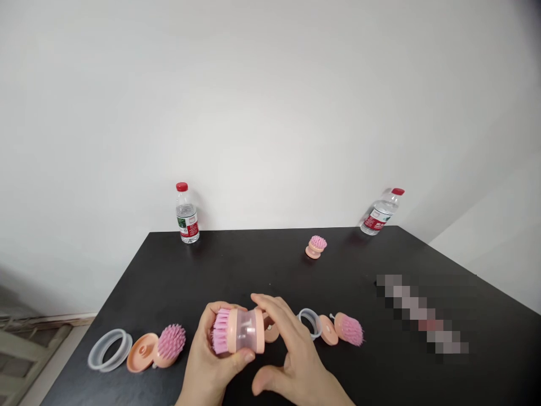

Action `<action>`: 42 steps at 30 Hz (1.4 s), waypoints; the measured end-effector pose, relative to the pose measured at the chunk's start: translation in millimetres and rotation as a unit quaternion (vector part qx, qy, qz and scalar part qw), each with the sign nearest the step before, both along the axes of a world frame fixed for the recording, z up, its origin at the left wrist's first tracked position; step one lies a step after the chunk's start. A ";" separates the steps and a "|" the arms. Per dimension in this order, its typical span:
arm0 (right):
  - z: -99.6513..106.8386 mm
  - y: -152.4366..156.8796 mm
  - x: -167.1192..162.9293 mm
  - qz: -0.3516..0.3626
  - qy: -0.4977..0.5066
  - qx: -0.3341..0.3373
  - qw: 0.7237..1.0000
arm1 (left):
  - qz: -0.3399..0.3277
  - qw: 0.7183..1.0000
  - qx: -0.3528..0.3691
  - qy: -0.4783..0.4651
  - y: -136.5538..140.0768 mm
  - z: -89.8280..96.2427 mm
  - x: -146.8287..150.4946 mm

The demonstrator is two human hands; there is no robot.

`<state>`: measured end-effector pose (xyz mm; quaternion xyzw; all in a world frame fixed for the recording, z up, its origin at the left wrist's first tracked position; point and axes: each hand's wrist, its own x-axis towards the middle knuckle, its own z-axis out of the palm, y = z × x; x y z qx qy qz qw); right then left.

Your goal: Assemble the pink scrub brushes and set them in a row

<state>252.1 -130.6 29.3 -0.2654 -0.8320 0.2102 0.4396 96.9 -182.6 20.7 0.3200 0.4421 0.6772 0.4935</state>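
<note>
Left hand [211,361] has the pink-bristled brush [245,331] gripped between thumb and fingers, brush lying sideways above the near side of the counter [253,265]. Bristles face left into the fingers, clear middle section and peach end cap face right.

Right hand [296,344] is spread, thumb well off the fingers, fingertips at the upper edge of the cap; can't tell if they touch.

Around it: left side has a clear ring part [97,351], a peach disc [142,352] and a loose bristle head [171,341], in a row. Right side has a second clear ring [316,318], second disc [328,331] and second bristle head [349,329], also in a row. Another peach piece [273,334] sits behind the right hand, mostly blocked by it and the cap.

Toward the back: small brush [316,246] standing bristles up; left bottle [187,220] near the wall, right bottle [377,217] tilted against the wall. Pixelated strip on the right, contents unreadable.

Pose: both forearms come in from the bottom edge, angled inward, left palm cupped, right fingers reaching up-left.
</note>
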 end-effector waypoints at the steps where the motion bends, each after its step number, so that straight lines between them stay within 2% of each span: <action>1: -0.3 -0.6 0.0 0.005 -0.001 0.012 1.000 | 0.006 1.000 0.002 0.001 -0.3 0.3 -0.2; 5: -0.5 -1.7 -2.6 0.000 0.039 0.010 0.999 | -0.013 1.000 0.005 0.009 -0.8 -1.8 -1.5; 9: 2.0 -3.7 -3.7 -0.017 0.031 -0.060 0.998 | -0.062 0.998 -0.009 0.003 -0.6 -3.5 -3.0; 14: 3.0 -8.1 -1.8 0.014 0.009 -0.152 0.988 | -0.066 0.997 -0.010 0.031 -0.5 -3.1 -5.4; 17: -0.4 -6.1 -1.0 0.029 0.040 -0.259 0.965 | -0.052 0.996 0.000 0.072 -2.9 -2.7 -2.9; 19: -3.3 -2.0 -0.5 0.020 0.076 -0.330 0.941 | -0.030 0.991 0.036 0.125 -5.1 -2.5 0.3; 21: -5.6 3.2 0.6 0.012 0.095 -0.364 0.926 | -0.017 0.983 0.069 0.171 -6.1 -2.5 2.3; 23: -6.6 7.7 2.6 0.019 0.092 -0.357 0.929 | -0.005 0.978 0.063 0.197 -5.2 -3.1 1.6; 25: -5.5 10.3 5.0 0.025 0.088 -0.307 0.947 | 0.024 0.972 0.031 0.231 -2.8 -5.5 -1.6; 27: -1.8 10.0 6.6 0.028 0.072 -0.202 0.976 | 0.070 0.956 0.019 0.285 -0.1 -11.3 -4.9; 29: 5.1 6.3 6.4 0.035 0.029 -0.079 0.996 | 0.108 0.932 0.041 0.345 1.6 -21.5 -6.8; 30: 9.7 3.2 5.5 0.043 -0.002 -0.030 0.999 | 0.118 0.919 0.062 0.372 2.0 -28.0 -7.0; 32: 20.2 -4.9 3.0 0.059 -0.072 0.024 0.995 | 0.125 0.897 0.111 0.409 1.9 -41.6 -7.0; 35: 35.1 -15.1 2.0 0.062 -0.158 0.032 0.985 | 0.113 0.882 0.158 0.429 1.4 -55.2 -7.8; 37: 41.2 -14.0 6.0 0.050 -0.168 0.011 0.984 | 0.100 0.874 0.184 0.438 1.8 -55.3 -9.4; 39: 42.9 -1.0 14.2 0.015 -0.149 -0.015 0.989 | 0.103 0.855 0.217 0.459 2.8 -49.3 -10.8; 42: 38.4 43.0 32.1 -0.096 -0.149 -0.043 0.983 | 0.128 0.823 0.231 0.502 3.6 -38.6 -11.1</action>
